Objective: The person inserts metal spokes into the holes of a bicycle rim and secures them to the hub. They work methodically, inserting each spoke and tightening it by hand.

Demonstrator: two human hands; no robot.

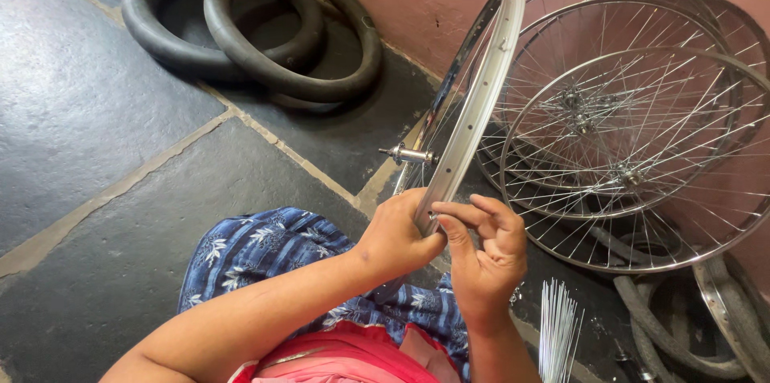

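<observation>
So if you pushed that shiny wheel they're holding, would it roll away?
Probably. The wheel rim is round and stands on edge, so a push would likely roll or topple it. Only the left hand and right hand seem to steady it. It looks stiff metal, likely light with thin spokes.

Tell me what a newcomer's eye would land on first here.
First, the shiny wheel rim standing on edge at centre, gripped at its lower end by the left hand and right hand. Next, the spoked wheels leaning on the pink wall at right, and the black tyres on the floor, upper left.
</observation>
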